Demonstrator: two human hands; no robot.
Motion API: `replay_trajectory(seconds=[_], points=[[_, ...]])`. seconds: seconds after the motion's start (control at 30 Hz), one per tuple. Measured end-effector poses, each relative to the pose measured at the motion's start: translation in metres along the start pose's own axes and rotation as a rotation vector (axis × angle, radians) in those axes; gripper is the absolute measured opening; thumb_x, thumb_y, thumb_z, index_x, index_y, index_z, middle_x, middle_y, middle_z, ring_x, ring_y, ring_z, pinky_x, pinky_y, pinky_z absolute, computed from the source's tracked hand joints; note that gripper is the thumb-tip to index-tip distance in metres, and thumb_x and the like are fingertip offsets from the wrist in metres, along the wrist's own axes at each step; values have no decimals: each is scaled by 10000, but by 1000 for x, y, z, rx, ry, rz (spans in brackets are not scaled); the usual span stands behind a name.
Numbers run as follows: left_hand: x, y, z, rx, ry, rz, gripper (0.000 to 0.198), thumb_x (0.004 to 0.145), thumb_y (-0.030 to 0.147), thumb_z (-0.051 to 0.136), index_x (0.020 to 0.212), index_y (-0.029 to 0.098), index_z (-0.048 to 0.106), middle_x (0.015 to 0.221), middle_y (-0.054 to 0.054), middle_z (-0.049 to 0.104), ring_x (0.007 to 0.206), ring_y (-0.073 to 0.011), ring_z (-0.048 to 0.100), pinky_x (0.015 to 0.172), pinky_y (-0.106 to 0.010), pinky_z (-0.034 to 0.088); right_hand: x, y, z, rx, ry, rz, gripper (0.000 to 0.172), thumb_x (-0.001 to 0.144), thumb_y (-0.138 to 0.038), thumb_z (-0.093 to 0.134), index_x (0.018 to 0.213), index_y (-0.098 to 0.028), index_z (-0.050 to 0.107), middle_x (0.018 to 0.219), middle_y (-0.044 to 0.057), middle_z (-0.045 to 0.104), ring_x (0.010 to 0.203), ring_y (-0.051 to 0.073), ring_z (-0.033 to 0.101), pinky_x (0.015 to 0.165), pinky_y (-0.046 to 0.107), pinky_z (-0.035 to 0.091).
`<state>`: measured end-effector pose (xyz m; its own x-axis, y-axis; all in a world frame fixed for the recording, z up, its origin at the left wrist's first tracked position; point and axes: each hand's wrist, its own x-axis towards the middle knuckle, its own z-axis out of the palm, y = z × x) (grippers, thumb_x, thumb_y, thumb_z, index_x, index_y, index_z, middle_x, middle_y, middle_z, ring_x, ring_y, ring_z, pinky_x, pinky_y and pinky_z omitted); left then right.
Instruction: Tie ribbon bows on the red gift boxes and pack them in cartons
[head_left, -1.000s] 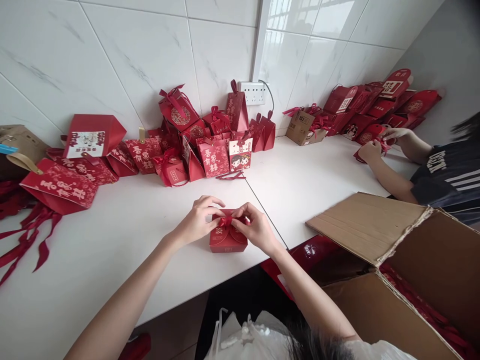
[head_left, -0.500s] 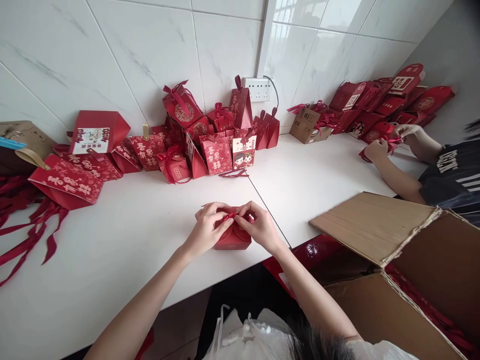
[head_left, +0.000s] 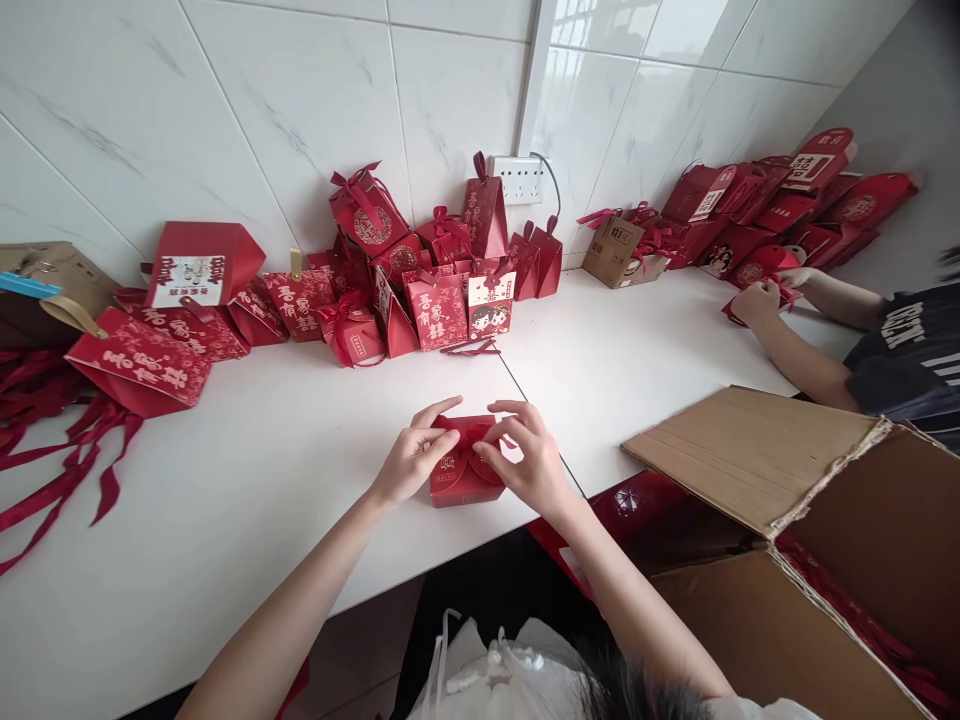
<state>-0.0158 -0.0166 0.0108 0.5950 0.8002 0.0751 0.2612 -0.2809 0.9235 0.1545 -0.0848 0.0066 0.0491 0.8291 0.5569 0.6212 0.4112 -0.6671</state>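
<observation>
A small red gift box (head_left: 466,485) rests on the white table near its front edge. On its top is a red ribbon bow (head_left: 471,436). My left hand (head_left: 412,455) pinches the bow's left side between thumb and forefinger, its other fingers partly raised. From the right, my right hand (head_left: 528,458) pinches the ribbon by the knot, with the forefinger and thumb close together. A ribbon end shows beside the right fingers.
Red gift boxes (head_left: 439,308) line the wall, with loose ribbons (head_left: 112,480) at the left. An open cardboard carton (head_left: 757,450) stands at the front right. Beyond it, another person's hands (head_left: 757,300) work at a red box. A power strip (head_left: 517,180) is on the wall.
My hands have moved slightly apart, uncovering more of the bow and box top. Some of my fingers have lifted. The view has shifted a little.
</observation>
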Motion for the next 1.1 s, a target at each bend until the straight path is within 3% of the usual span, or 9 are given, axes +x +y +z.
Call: replay_trajectory(seconds=[0.13,0.4,0.53,0.67,0.77,0.87,0.93,1.0,1.1], points=[[-1,-1,-1,-3,-27,8,400,897,439,414,738,192,685,1441,-35,417,1353,-252,320,1094,-388,333,-4,-1,1,-179,-4,-93,56,863,-252,584,838,-213,616,1092,114,568,971,238,560,812,439,508],[-3,2,-4,72,12,17,441,893,412,400,542,192,550,1411,-37,457,1334,-265,333,1101,-437,312,-1,1,1,-321,-36,-259,174,919,-152,480,856,-215,629,886,76,633,934,210,570,763,359,454],[-9,4,-8,258,93,89,481,912,383,364,496,185,504,1394,-49,471,1316,-277,333,1084,-479,296,-2,5,-8,-365,-43,-307,201,911,-86,455,881,-205,614,886,78,621,930,208,566,746,352,430],[-21,2,-7,468,205,173,429,920,340,369,598,183,605,1297,-76,526,1260,-278,375,1034,-482,304,-3,9,-20,-419,-75,-343,271,913,-34,389,894,-198,604,895,84,615,959,212,552,751,355,414],[-30,-1,-3,577,320,173,306,895,322,439,706,204,649,1119,-89,579,1105,-267,474,907,-456,370,-5,9,-26,-428,-92,-338,280,926,-52,377,873,-200,608,900,83,621,900,204,550,741,355,407],[-36,-2,3,540,372,140,204,883,302,457,794,212,616,904,-62,568,914,-211,531,803,-386,415,-8,4,-28,-348,-80,-191,175,940,-246,464,856,-201,611,887,85,616,798,197,540,722,353,412],[-37,-2,7,441,352,134,178,893,289,432,813,207,568,815,-31,539,805,-169,534,749,-331,441,-9,-1,-25,-239,-86,6,278,941,-382,442,792,-200,590,801,73,593,732,189,532,676,330,422],[-37,-2,11,343,329,133,164,898,279,417,803,204,527,782,-13,527,747,-146,525,694,-287,453,-9,-8,-22,-148,-150,215,378,948,-446,377,703,-206,537,692,43,547,653,174,514,610,299,413],[-38,-4,16,229,353,121,147,884,273,437,780,200,513,843,-22,561,806,-147,556,687,-260,467,-6,-17,-16,-92,-238,426,372,902,-491,442,658,-213,482,615,-3,499,571,149,470,556,271,378]])
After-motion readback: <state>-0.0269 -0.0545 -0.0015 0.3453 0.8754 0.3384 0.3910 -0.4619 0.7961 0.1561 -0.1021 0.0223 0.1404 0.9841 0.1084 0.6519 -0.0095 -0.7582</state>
